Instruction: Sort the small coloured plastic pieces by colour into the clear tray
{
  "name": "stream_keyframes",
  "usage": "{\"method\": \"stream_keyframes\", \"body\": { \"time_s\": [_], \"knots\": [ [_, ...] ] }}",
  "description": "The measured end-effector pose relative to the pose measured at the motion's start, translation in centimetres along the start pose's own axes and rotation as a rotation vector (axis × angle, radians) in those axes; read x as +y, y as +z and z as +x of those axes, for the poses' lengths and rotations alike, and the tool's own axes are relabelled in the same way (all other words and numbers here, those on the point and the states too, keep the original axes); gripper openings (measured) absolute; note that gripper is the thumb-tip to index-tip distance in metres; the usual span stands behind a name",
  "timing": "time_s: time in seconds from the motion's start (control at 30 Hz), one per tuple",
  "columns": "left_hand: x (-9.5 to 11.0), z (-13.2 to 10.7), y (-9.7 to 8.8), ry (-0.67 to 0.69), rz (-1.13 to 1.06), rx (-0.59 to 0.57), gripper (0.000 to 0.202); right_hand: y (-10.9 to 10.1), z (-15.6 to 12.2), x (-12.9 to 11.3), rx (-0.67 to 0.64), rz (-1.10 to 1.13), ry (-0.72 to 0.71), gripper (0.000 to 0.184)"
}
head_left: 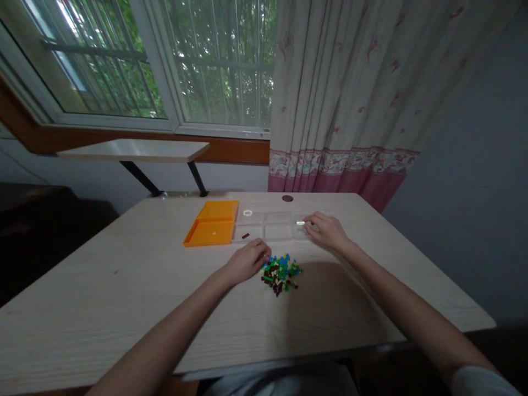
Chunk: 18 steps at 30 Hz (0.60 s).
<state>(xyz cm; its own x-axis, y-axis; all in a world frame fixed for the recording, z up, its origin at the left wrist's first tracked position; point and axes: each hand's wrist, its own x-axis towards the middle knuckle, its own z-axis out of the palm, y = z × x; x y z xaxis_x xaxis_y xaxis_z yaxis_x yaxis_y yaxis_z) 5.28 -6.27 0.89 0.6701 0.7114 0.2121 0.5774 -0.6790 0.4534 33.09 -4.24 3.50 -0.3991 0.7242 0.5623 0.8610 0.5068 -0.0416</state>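
A small pile of building bricks (pixel 282 272) in blue, green, brown, yellow and cream lies on the table. At its upper left edge rests my left hand (pixel 248 261), fingers curled in; whatever they may hold is hidden. My right hand (pixel 328 231) hovers at the right end of a clear compartment tray (pixel 264 225), thumb and fingertips pinched together. Anything between those fingertips is too small to name. A bright white strip shows beside them, perhaps a reflection. One dark brown brick (pixel 246 235) sits in the tray's front left compartment.
An orange two-part case (pixel 214 223), lying open, adjoins the tray on the left. A raised white shelf (pixel 140 148) on black legs stands at the table's back left. A round cable hole (pixel 287 198) is near the back edge. Behind hang curtains (pixel 330 110) beside a window.
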Motion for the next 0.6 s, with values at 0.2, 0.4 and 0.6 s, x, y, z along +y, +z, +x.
{"method": "stream_keyframes", "body": {
  "time_s": [0.2, 0.4, 0.6],
  "knots": [
    [0.1, 0.3, 0.3, -0.022, -0.182, 0.110, 0.010, 1.2, -0.6, 1.3, -0.138, -0.034, 0.170, 0.021],
    [0.2, 0.8, 1.2, -0.201, -0.605, 0.116, 0.020, 1.6, -1.6, -1.9, -0.082, 0.108, 0.097, 0.024],
    [0.3, 0.8, 1.7, -0.240, -0.805, 0.122, 0.024, 3.4, -2.1, -6.0, -0.020, 0.141, -0.147, 0.024]
  ]
}}
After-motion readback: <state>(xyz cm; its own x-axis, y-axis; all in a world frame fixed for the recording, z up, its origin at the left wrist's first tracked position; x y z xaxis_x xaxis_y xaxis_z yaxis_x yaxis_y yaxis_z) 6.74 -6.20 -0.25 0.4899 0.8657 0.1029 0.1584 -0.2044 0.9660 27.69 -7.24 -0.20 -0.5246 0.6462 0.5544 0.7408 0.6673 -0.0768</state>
